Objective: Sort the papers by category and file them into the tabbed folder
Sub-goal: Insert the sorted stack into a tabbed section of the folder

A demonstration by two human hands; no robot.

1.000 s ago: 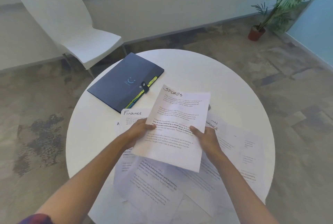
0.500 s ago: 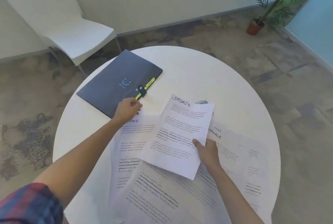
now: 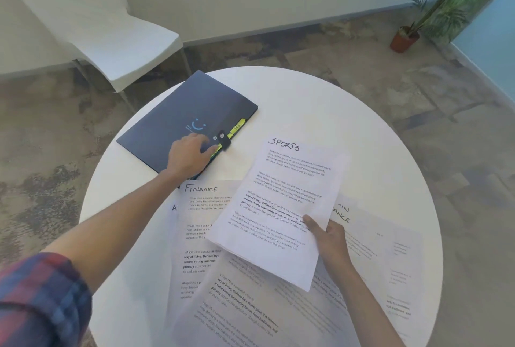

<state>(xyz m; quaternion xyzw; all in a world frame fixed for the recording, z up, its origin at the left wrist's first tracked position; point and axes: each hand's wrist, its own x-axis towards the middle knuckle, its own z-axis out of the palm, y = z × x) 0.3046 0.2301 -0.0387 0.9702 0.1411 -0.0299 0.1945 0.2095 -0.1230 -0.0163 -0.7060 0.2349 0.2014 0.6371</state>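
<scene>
since half a second ago the left hand (image 3: 192,155) has gone further forward and now lies on the dark blue folder (image 3: 178,126), its fingers near the black clasp (image 3: 223,139) at the folder's edge. the fingers are a little bent and rest on the cover; i cannot tell if they pinch something. the right hand (image 3: 330,242) has stayed in its place and still holds the sheet headed "sports" (image 3: 281,201), thumb on top of the right edge, so the sheet is lifted and tilted above the other papers.

the folder lies closed on the far left part of the round white table (image 3: 320,101), with yellow-green tabs (image 3: 237,127) showing beside the clasp. under the lifted sheet, a page headed "finance" (image 3: 200,207) lies flat just in front of the folder. more printed pages (image 3: 390,252) lie spread over the near half of the table, overlapping each other.

behind the table stands a white chair (image 3: 117,40), and a potted plant (image 3: 405,38) is on the floor at the far right.
</scene>
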